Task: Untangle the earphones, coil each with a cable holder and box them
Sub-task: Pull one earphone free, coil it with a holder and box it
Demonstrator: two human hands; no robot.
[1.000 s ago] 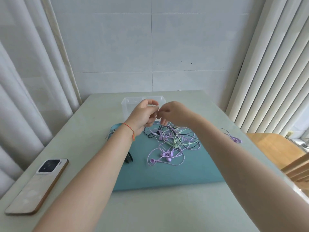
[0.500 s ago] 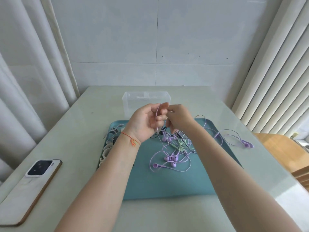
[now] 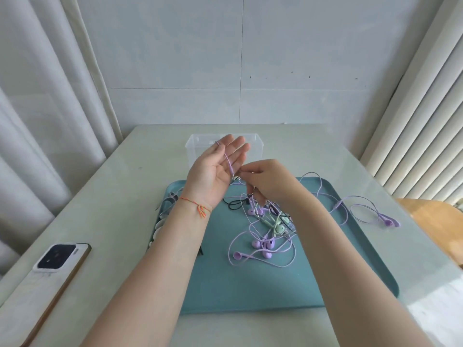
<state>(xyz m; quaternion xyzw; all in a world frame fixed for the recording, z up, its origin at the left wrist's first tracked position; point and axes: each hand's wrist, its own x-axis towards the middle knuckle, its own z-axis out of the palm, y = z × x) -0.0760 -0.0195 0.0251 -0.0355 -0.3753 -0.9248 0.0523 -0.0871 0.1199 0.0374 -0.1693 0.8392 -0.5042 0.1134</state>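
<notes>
A tangle of purple, green and black earphones (image 3: 265,231) lies on the teal tray (image 3: 250,291). My left hand (image 3: 215,171) is raised above the tray's far edge, palm up with straight fingers, and a purple cable end with its plug (image 3: 229,164) runs across the palm. My right hand (image 3: 269,182) pinches a cable beside that plug, its fingers curled over the tangle. One purple earphone (image 3: 388,220) trails off the tray to the right. The clear plastic box (image 3: 254,144) stands behind my hands. Pale cable holders (image 3: 159,225) lie at the tray's left edge, partly hidden by my left forearm.
A phone (image 3: 53,269) lies face down on the table's left side. Curtains hang at left and vertical blinds at right. A wooden chair (image 3: 436,221) stands past the table's right edge.
My left hand has uncurled from a grip to a flat, palm-up pose and risen a little. The purple cable now lies across its palm. My right hand has shifted slightly right.
</notes>
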